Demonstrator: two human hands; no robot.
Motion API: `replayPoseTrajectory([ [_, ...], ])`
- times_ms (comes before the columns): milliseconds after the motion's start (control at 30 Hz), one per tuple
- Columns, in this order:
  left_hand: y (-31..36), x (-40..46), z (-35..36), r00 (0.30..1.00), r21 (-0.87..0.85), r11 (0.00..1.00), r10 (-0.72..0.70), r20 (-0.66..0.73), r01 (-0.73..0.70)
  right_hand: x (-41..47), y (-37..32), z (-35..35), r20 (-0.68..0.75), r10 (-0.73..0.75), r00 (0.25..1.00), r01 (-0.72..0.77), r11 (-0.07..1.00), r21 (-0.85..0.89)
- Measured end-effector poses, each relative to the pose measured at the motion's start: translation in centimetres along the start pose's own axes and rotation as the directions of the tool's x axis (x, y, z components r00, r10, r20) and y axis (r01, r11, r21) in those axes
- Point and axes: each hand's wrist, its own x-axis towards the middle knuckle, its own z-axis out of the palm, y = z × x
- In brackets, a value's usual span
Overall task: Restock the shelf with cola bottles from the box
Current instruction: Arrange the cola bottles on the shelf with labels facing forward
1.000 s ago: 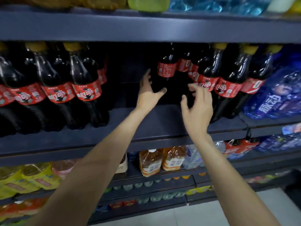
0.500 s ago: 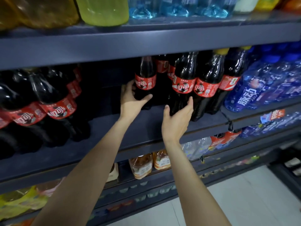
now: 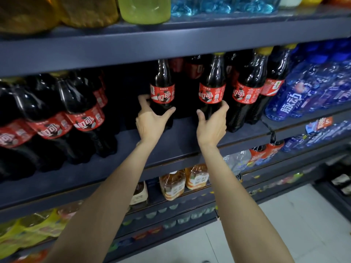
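Two dark cola bottles with red labels stand upright on the dark blue shelf (image 3: 176, 137). My left hand (image 3: 151, 121) grips the lower body of the left cola bottle (image 3: 162, 88), thumb on its right side. My right hand (image 3: 212, 124) grips the lower body of the right cola bottle (image 3: 211, 86). A gap separates the two bottles. More cola bottles (image 3: 247, 88) stand close to the right, and larger cola bottles (image 3: 76, 111) fill the shelf's left end. The box is out of view.
Blue drink bottles (image 3: 303, 92) stand at the right of the same shelf. The shelf above (image 3: 171, 40) hangs low over the bottle caps, carrying yellow, green and blue bottles. Orange drink bottles (image 3: 182, 181) sit on the shelf below. Pale floor (image 3: 284, 224) lies at lower right.
Both hands closed around the lower bodies of two cola bottles, which now stand further apart. The view has shifted right and closer to the shelf.
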Motion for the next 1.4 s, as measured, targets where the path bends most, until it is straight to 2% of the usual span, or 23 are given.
replayPoseTrajectory([
  [233, -1.9, 3.2, -1.1, 0.981, -0.093, 0.994, -0.069, -0.181, 0.052, -2.0, -1.6, 0.9, 0.283, -0.161, 0.945, 0.119, 0.980, 0.160],
  [367, -3.9, 5.8, -0.2, 0.967, -0.016, 0.998, -0.059, -0.250, 0.057, -1.0, -3.2, 3.8, 0.386, -0.215, 0.897, 0.147, 0.969, 0.198],
  [600, -6.0, 9.0, 1.5, 0.935, 0.126, 0.992, 0.029, -0.353, 0.017, 2.0, -3.4, 8.2, 0.480, -0.311, 0.820, 0.202, 0.943, 0.265],
  [767, -6.2, 9.8, 1.9, 0.953, 0.396, 0.917, 0.160, -0.256, -0.047, 2.9, -3.6, 9.3, 0.484, -0.341, 0.806, 0.228, 0.933, 0.277],
  [867, -6.6, 9.0, 1.8, 0.978, 0.487, 0.872, 0.137, -0.157, -0.044, 3.0, -3.6, 9.6, 0.481, -0.360, 0.799, 0.243, 0.926, 0.289],
  [933, -6.7, 8.2, 1.7, 0.982, 0.543, 0.839, 0.132, -0.138, -0.037, 3.0, -3.6, 9.8, 0.478, -0.365, 0.799, 0.247, 0.924, 0.293],
  [1333, -6.6, 8.8, 1.4, 0.972, 0.648, 0.757, 0.077, -0.224, 0.089, 3.4, -3.7, 10.2, 0.492, -0.378, 0.784, 0.253, 0.919, 0.303],
  [1400, -6.7, 8.4, 1.5, 0.984, 0.619, 0.784, 0.074, -0.159, 0.041, 3.2, -3.8, 10.2, 0.493, -0.384, 0.781, 0.252, 0.916, 0.313],
])
